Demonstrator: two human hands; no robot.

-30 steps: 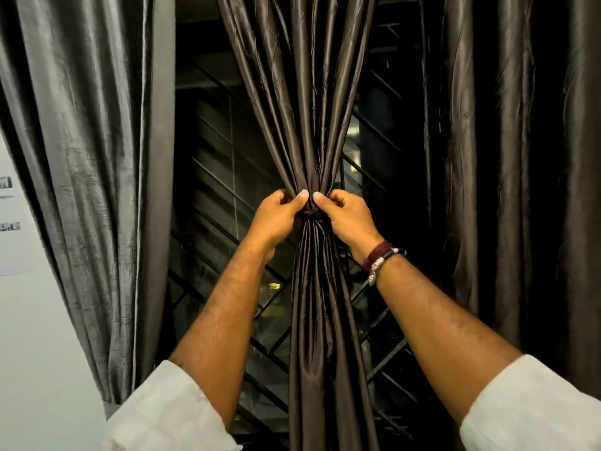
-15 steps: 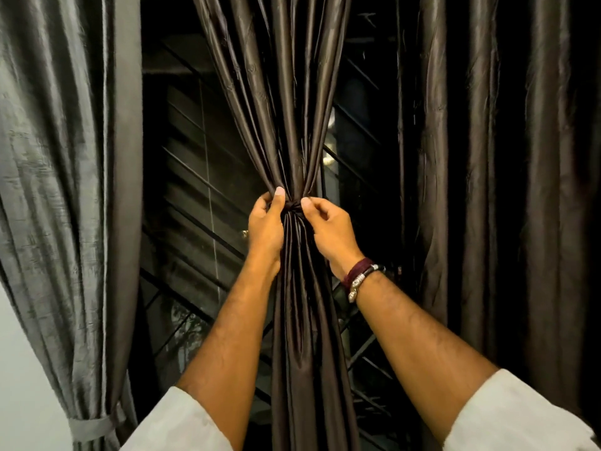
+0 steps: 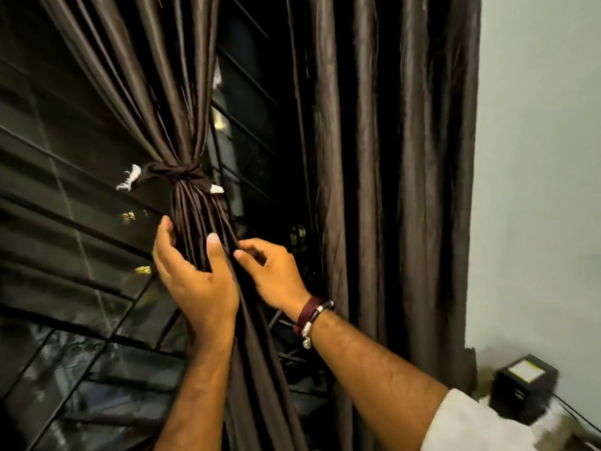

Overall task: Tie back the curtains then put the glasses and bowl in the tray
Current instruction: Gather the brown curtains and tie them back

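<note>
Curtain fabric fills most of what I can see from where I stand. The dark brown curtain [image 3: 182, 125] is gathered into a tight bunch and bound by a tie-back [image 3: 177, 174] of the same dark cloth, knotted at the front, with a frayed white end [image 3: 129, 181] sticking out to its left and a small white tab [image 3: 216, 189] showing at its right. Below the knot the folds hang down in one thick rope of cloth.

The person's left hand [image 3: 195, 281] is just under the knot, its grip wrapped round the gathered folds, thumb up the front and fingers curled behind the left side. The right hand [image 3: 273, 275] is beside it, touching the right edge of the same bunch, its grip pinching a fold between thumb and fingertips. A maroon cord bracelet [image 3: 312, 315] with silver beads sits on the right wrist, and a white sleeve [image 3: 471, 424] covers the right forearm's lower part.

Behind the bunch is a dark window [image 3: 65, 222] crossed by slanting bars. To the right hangs a second curtain panel [image 3: 390, 157], loose and straight, against a pale wall [image 3: 536, 157]. A black box [image 3: 520, 385] with a pale label sits low by the wall.
</note>
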